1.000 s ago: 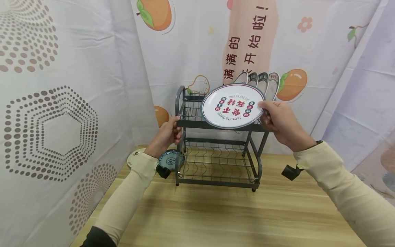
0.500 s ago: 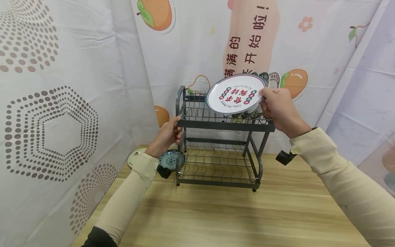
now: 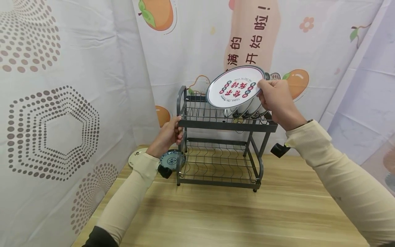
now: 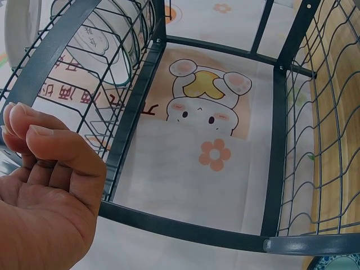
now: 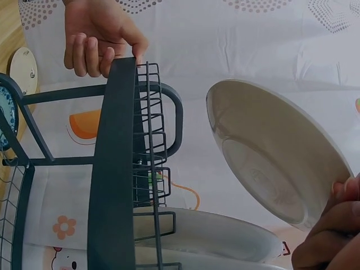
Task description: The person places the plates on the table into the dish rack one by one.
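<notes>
My right hand (image 3: 276,99) pinches the right rim of an oval white plate (image 3: 234,87) with a dark edge and red lettering. The plate hangs tilted over the upper tier of a dark metal dish rack (image 3: 228,126); its pale underside (image 5: 275,163) shows in the right wrist view. At the rack's upper left front corner, my left hand (image 3: 168,133) grips the rail, fingers curled under and thumb on top. Several plates (image 5: 208,233) stand on edge in the upper tier's right part, partly hidden behind the held plate and right hand in the head view.
On the wooden table (image 3: 197,219), a cream plate (image 3: 135,158) and a blue patterned plate (image 3: 169,159) lie left of the rack. The rack's lower tier (image 3: 219,161) is a wavy wire shelf. Printed curtains (image 3: 191,51) hang behind and at the sides.
The right hand has lifted the oval plate higher above the upper tier and tilted it, uncovering more of the wire slots. The left hand stays on the rail.
</notes>
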`<state>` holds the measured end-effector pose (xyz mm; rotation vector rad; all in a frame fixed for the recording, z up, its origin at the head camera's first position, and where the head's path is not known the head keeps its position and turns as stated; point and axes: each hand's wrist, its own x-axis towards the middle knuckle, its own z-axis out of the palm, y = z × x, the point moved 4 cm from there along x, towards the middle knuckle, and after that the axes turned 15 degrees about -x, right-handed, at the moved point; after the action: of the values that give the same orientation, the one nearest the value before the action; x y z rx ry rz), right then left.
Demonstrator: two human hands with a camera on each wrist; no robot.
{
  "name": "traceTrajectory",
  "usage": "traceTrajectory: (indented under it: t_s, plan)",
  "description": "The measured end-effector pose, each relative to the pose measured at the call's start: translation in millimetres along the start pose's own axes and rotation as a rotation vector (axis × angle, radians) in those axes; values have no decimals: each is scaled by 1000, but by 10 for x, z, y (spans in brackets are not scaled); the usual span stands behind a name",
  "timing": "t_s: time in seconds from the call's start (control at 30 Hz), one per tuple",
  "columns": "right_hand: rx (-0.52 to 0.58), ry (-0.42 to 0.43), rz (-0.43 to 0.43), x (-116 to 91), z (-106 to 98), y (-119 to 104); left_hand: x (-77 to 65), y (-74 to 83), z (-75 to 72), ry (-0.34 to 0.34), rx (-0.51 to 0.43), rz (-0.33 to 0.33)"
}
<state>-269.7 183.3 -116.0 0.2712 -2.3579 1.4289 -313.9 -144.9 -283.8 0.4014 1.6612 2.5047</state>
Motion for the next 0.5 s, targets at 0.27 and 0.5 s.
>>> traceTrajectory:
  t_s: [0.27, 0.5]
  plan:
    - [-126, 37, 4, 88, 1, -103, -1, 29, 17, -8, 3, 13]
    - [-245, 81, -24, 132, 20, -92, -7, 13, 22, 3, 5, -4]
